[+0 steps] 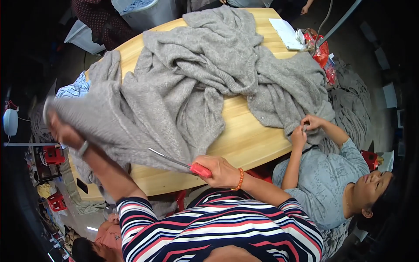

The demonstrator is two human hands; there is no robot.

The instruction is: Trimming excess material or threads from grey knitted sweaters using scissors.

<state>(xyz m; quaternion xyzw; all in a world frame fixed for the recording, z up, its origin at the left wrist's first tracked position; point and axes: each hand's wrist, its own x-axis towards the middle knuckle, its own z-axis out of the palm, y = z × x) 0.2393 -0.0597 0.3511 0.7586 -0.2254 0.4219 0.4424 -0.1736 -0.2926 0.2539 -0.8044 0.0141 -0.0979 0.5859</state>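
Observation:
My left hand (65,131), blurred by motion, grips the edge of a grey knit cardigan (144,113) at the far left of the table. The cloth is stretched up and outward from the pile. My right hand (223,171) is closed around the red handle (201,170) of a tool with a long thin metal shaft, near the table's front edge. Its shaft points left, over the near edge of the knit; the exact kind of tool is unclear. More grey knitwear (209,48) lies heaped across the table's middle and far side.
A co-worker at the right pinches a grey buttoned knit (290,83) with both hands (304,129). The wooden table (244,126) also bears white papers (286,32) and a dark phone-like object (82,185). Beyond are white bins (150,15); another person sits lower left.

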